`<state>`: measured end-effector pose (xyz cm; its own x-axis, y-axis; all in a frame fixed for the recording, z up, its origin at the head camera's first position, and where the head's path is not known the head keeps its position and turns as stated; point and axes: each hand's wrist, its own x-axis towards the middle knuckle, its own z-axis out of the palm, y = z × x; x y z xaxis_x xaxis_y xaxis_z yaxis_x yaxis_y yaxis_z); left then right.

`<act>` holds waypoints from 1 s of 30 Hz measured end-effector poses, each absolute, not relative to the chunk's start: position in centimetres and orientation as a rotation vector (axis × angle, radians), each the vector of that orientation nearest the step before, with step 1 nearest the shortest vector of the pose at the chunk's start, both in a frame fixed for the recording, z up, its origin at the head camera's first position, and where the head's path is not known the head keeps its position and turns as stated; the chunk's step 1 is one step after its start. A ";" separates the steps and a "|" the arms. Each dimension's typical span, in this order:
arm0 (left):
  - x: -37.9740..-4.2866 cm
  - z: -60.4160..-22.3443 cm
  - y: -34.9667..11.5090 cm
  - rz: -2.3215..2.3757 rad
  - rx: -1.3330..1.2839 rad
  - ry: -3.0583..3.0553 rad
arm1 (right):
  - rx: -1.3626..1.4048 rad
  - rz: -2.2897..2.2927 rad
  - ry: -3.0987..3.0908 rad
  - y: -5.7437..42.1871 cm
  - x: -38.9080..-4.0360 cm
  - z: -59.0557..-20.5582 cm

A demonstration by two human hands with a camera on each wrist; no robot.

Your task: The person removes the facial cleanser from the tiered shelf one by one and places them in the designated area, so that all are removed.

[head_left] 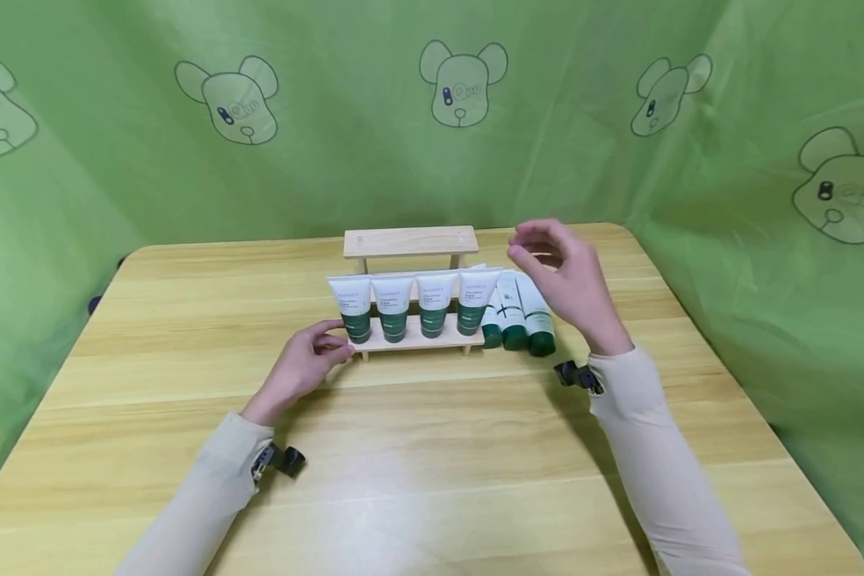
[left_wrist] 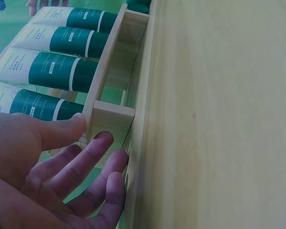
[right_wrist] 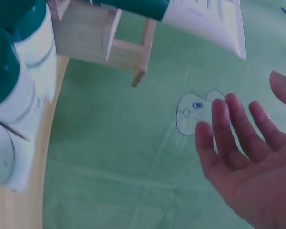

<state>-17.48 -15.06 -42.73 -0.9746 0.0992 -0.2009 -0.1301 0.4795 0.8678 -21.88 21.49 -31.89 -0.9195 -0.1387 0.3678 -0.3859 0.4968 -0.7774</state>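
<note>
A small stepped wooden rack [head_left: 418, 344] stands on the table, with a row of white-and-green squeeze tubes [head_left: 432, 302] upright on its lower step, caps down. My left hand [head_left: 310, 356] holds the left end of that step; in the left wrist view the thumb [left_wrist: 62, 132] lies against its edge, beside the nearest tube's green cap. My right hand [head_left: 565, 276] is raised at the rack's right, holding nothing, its fingers spread and gently bent in the right wrist view. Several more tubes [head_left: 536, 320] lie on the table below it, green caps toward me.
Behind the row of tubes rises the rack's bare upper step [head_left: 410, 242]. A wooden table [head_left: 418, 456] stretches out in front. Green cloth [head_left: 360, 144] printed with bear heads hangs around the back and sides. Each wrist carries a small black camera [head_left: 579, 376].
</note>
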 end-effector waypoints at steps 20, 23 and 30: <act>-17.5 -42.7 -15.1 1.506 0.001 2.504 | 0.565 1.376 -2.577 20.3 -21.7 -34.0; -17.5 -42.7 -15.2 1.498 -0.003 2.508 | 0.549 1.404 -2.596 20.1 -21.8 -34.3; -17.6 -42.7 -15.2 1.498 0.007 2.510 | 0.534 1.392 -2.671 20.1 -22.1 -34.9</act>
